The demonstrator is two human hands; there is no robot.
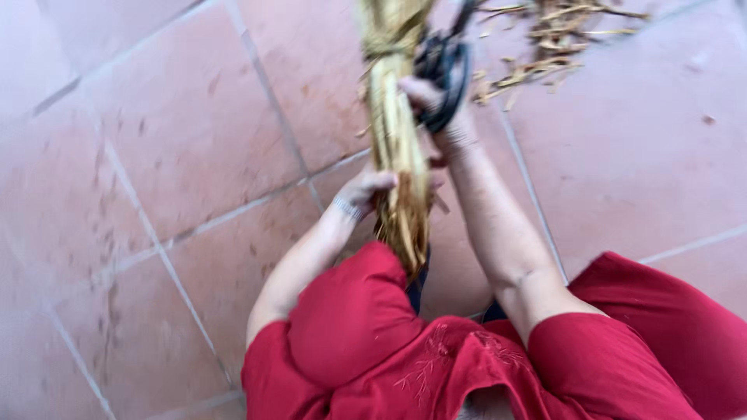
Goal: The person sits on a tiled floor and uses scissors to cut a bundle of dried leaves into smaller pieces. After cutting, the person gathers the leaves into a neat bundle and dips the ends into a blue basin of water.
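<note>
A bundle of dry yellow straw-like stalks (395,117) stands upright in front of me, its lower end near my red clothing. My left hand (367,187) grips the bundle low down, a bracelet on the wrist. My right hand (436,105) is higher, beside the bundle, fingers through the black handles of a pair of scissors (445,66) whose blades point up out of the frame. The picture is blurred by motion.
Pink-red floor tiles (179,155) with grey joints lie all around. Loose cut straw scraps (545,47) are scattered on the floor at the top right. My red sleeves and garment (436,358) fill the lower edge.
</note>
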